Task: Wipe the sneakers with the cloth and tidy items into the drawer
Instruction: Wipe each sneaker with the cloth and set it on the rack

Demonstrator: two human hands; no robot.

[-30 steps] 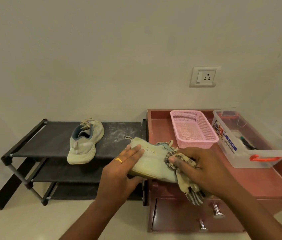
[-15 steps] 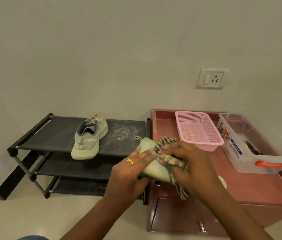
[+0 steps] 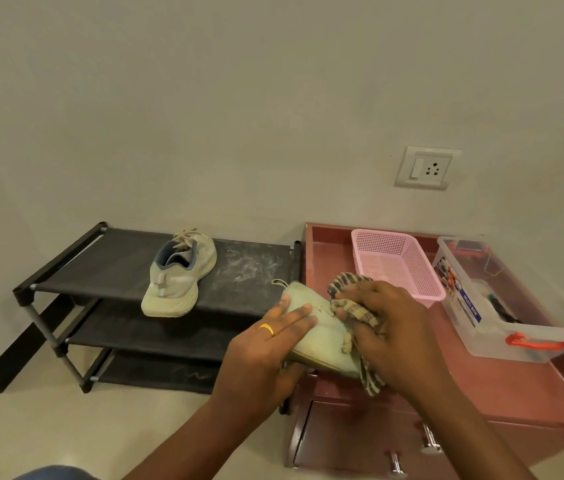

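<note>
Sliding toward the left hand (image 3: 263,355), whose fingers clasp the light, pliant sneaker (image 3: 320,336) at lower centre, the right hand (image 3: 401,327) has dragged the limp cloth (image 3: 355,310) bunched in its grip, and the firmer sole (image 3: 323,363) looks the surest hold.

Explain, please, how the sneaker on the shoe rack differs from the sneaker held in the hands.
Pose: the rack sneaker stands on its sole on the top shelf of the shoe rack; the held sneaker is tilted between the hands.
Contact: nothing touches the rack sneaker; the left hand grips the held sneaker and the right hand presses a striped cloth on it.
Both are pale cream-green.
</note>
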